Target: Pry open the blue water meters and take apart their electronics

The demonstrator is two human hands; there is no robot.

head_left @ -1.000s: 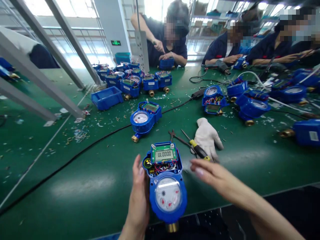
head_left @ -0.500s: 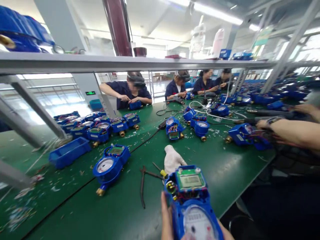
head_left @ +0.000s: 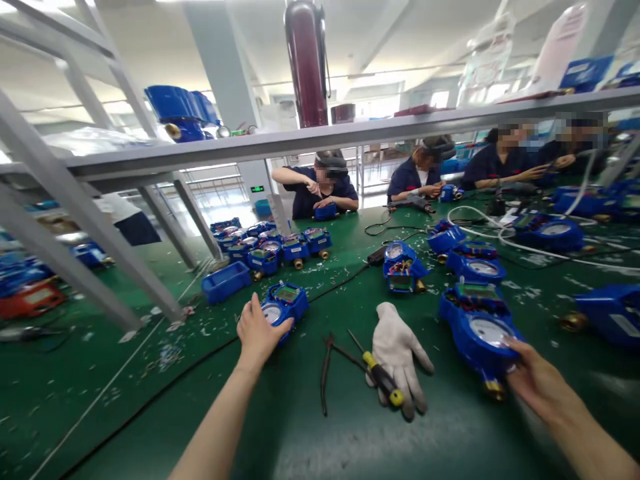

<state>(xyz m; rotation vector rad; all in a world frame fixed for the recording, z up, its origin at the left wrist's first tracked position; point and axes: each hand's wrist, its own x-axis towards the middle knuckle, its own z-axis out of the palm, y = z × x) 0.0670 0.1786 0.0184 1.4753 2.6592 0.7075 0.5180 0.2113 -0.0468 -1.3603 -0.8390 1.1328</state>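
Note:
My left hand (head_left: 257, 335) is at a blue water meter (head_left: 295, 302) on the left, fingers and thumb spread around its round dial end. It covers part of the dial and the lower end; firm contact cannot be made out. On the right, my right hand (head_left: 537, 377) grips another blue water meter (head_left: 483, 327) by its round side. This meter's circuit board and wires are exposed, and its brass fitting points toward me. Between my hands lie a white glove (head_left: 397, 343), a yellow-and-black screwdriver (head_left: 383, 380) across it, and dark-handled pliers (head_left: 327, 373).
Several blue meters (head_left: 265, 257) stand behind a blue tray (head_left: 226, 283) at left. More meters (head_left: 403, 267) and a white cable (head_left: 530, 250) lie ahead. A black cable (head_left: 185, 370) crosses the green table. A shelf (head_left: 340, 137) spans overhead; co-workers (head_left: 327, 183) sit opposite.
The meter held in front of me has moved to the right side in my right hand. My left hand has left it and reached the left meter. The view has turned left.

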